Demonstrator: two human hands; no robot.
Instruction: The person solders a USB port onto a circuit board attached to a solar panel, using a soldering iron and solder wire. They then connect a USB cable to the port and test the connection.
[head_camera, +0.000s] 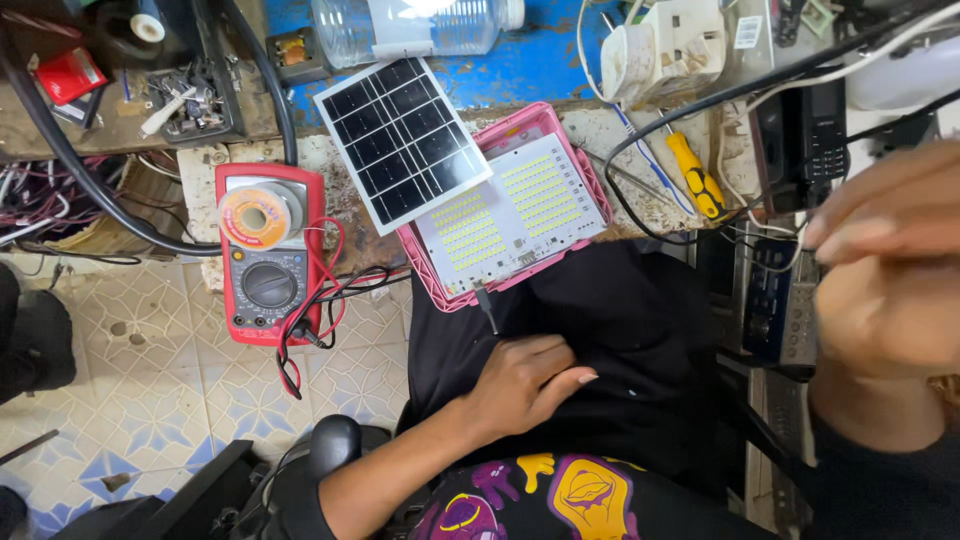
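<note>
on lap, left hand (525, 380) resting, fingers curled

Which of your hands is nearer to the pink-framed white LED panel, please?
Left. The left hand rests on the lap just below the pink-framed white LED panel; the right hand is raised far to its right.
</note>
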